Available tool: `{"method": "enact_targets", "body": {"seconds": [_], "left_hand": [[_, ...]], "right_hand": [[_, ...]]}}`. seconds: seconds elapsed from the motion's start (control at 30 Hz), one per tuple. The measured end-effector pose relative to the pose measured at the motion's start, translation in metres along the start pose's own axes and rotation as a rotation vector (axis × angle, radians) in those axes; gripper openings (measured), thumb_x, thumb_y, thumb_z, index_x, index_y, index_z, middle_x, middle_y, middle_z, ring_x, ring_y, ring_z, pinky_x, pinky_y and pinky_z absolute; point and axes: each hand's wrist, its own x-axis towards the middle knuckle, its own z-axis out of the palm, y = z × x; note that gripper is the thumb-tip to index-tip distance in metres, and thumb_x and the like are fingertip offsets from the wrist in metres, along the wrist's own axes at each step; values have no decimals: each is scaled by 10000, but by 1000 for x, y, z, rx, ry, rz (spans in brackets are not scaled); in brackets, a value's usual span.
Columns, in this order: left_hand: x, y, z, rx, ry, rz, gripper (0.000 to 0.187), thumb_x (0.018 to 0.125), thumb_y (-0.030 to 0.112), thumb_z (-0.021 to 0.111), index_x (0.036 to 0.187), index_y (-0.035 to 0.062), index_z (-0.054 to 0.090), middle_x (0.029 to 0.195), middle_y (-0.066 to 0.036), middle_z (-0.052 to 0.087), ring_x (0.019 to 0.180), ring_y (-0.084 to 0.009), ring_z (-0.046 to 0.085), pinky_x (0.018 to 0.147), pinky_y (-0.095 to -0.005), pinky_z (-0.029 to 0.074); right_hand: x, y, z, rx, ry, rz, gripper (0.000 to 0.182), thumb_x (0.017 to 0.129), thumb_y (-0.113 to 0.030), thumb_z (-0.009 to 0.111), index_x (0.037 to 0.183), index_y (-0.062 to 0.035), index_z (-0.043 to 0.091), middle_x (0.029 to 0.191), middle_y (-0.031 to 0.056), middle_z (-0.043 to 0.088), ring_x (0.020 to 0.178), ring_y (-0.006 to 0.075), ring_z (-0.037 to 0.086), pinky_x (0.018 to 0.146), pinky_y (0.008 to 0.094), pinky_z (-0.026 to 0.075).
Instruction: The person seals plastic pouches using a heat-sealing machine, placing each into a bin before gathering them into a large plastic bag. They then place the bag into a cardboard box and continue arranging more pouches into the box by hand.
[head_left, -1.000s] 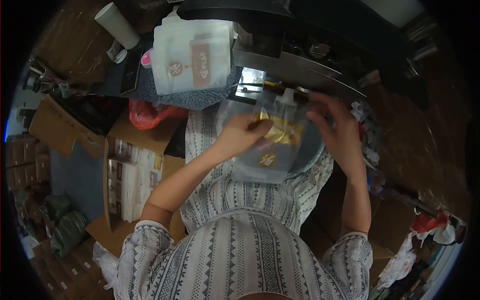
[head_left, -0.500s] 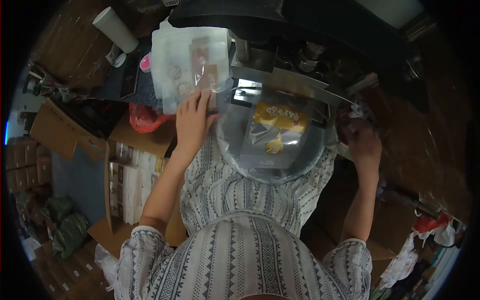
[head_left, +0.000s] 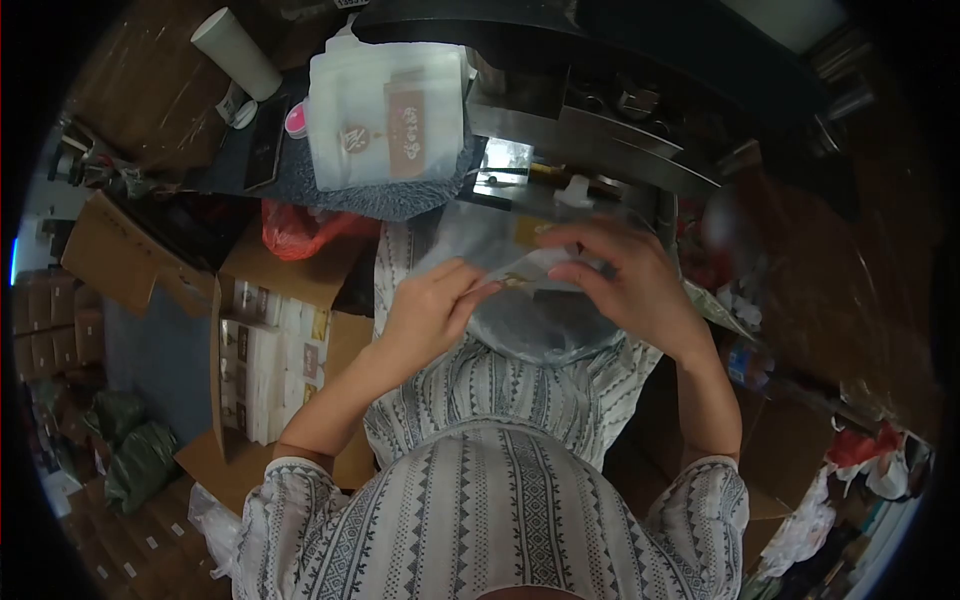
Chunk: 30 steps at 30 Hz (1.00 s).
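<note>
My left hand (head_left: 435, 305) pinches the near-left end of a small clear plastic packet (head_left: 528, 266) in front of my lap. My right hand (head_left: 635, 290) is curled at the packet's other end, with the film between thumb and forefinger. What is inside the packet cannot be made out. Below lies a round, plastic-covered surface (head_left: 535, 345). A patch of yellow print (head_left: 530, 232) shows behind my fingers; the rest of that printed bag is mostly hidden. Beyond my left hand, a stack of whitish printed bags (head_left: 355, 120) rests on a grey fluffy cloth (head_left: 400, 200).
A dark machine with a metal front (head_left: 640, 140) stands ahead. At the left are a white cup (head_left: 235, 52), a dark phone-like slab (head_left: 266, 145), a red plastic bag (head_left: 295, 235) and an open carton (head_left: 345, 365) of packed goods. Brown cartons (head_left: 845, 300) flank the right.
My left hand has come down from the stack, and the clear packet lying there is gone from it. My right hand has moved in from the far right to meet the left.
</note>
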Motion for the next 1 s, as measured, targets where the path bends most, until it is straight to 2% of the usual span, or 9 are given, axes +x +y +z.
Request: {"method": "enact_targets", "body": {"seconds": [0.1,0.17,0.4,0.47,0.53,0.57,0.63,0.83,1.0], "left_hand": [[22,-2,25,-282,-143,-125,138,848,153,622,897,30,663,740,-108,610,628,-225,602,527,-311,434],[43,-3,37,-709,-363,-654,203,874,224,621,897,31,678,686,-90,612,606,-122,587,527,-276,422],[67,-5,56,-1049,-184,-758,317,914,253,597,897,-61,633,735,-46,620,705,-91,599,618,-237,495],[67,-24,39,-334,-140,-438,409,923,340,548,1020,-50,623,896,-134,654,804,-256,631,728,-321,491],[76,-68,16,178,472,-6,438,910,346,552,1173,-4,552,1123,-179,588,1052,-321,552,879,-384,437],[64,-80,16,181,467,-10,438,910,346,552,1173,-4,552,1123,-179,588,1052,-321,552,879,-384,437],[43,-92,17,855,264,58,423,879,264,584,1236,52,503,1180,-160,539,1163,-325,457,927,-422,382],[2,-60,-21,341,248,-293,235,755,21,622,988,46,617,865,-111,603,799,-323,589,697,-405,471],[0,-8,-30,196,302,-131,149,751,10,632,897,37,628,803,-112,604,693,-315,593,606,-378,467]], "right_hand": [[-6,5,-10,-8,140,167,304,794,-99,684,1092,-74,634,975,77,653,876,168,630,742,302,495],[-15,7,-21,-73,256,200,312,796,-106,688,1101,-76,630,972,83,652,861,163,631,737,296,492],[-66,99,-54,-744,311,411,276,833,-73,598,1109,-74,604,959,157,652,839,289,646,720,384,502],[-66,112,-54,-949,350,395,263,840,-65,569,1100,-75,606,958,170,653,835,334,643,714,422,502],[-60,97,-51,-834,261,616,249,828,-62,554,1071,-67,608,985,183,646,851,391,618,720,475,489],[-61,91,-48,-830,257,619,249,828,-62,554,1071,-67,608,985,183,646,851,391,618,720,475,489],[-59,79,-48,-1005,255,688,154,866,-143,544,977,-90,638,840,163,656,752,350,642,672,428,513],[-41,25,-40,64,356,362,147,797,-100,674,905,-39,596,873,107,678,747,247,669,614,326,513],[-3,1,6,91,280,27,163,798,-55,681,929,-29,588,904,73,677,781,176,666,639,279,516]]}}
